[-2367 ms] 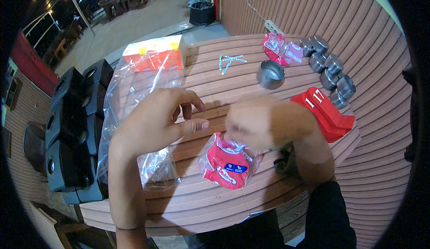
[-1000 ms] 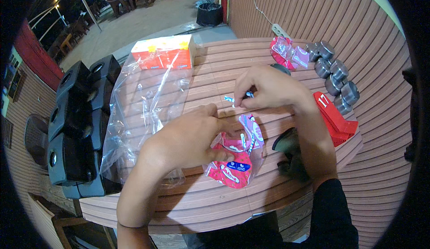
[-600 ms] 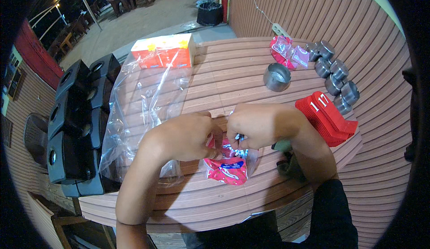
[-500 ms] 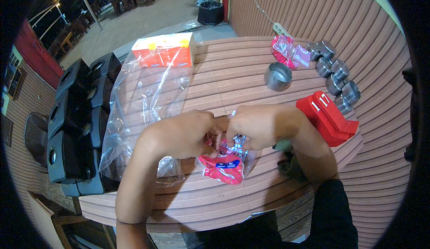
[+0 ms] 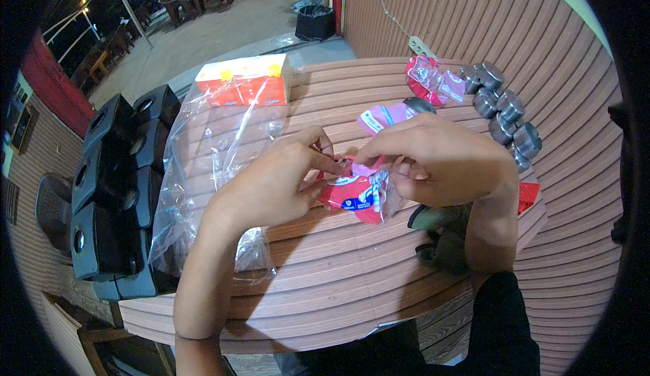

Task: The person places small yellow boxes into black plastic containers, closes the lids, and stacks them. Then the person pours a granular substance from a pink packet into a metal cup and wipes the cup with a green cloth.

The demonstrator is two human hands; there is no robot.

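My left hand (image 5: 281, 180) pinches the left side of a small red-and-pink plastic packet (image 5: 360, 200) with blue and white print, held just above the table. The fingers of my right hand (image 5: 450, 156) are closed at the packet's upper right edge, on a bit of lilac film. Beyond the right knuckles shows a lilac-and-white wrapper piece (image 5: 386, 115); I cannot tell whether it touches the hand. Behind it a metal ashtray (image 5: 421, 104) is mostly hidden. Under my right wrist lies a dark green cloth (image 5: 443, 244).
Black boxes (image 5: 101, 180) with round openings are stacked at left. A clear plastic bag (image 5: 220, 159) spreads beside an orange-and-white pack (image 5: 244, 81). At back right stand several metal ashtrays (image 5: 504, 108) and a crumpled pink wrapper (image 5: 426, 81). Red folded stands (image 5: 528, 196) peek past my right forearm.
Both hands have moved up and away from me with the packet. A lilac wrapper piece now shows beyond the right hand. My right forearm now covers most of the red stands.
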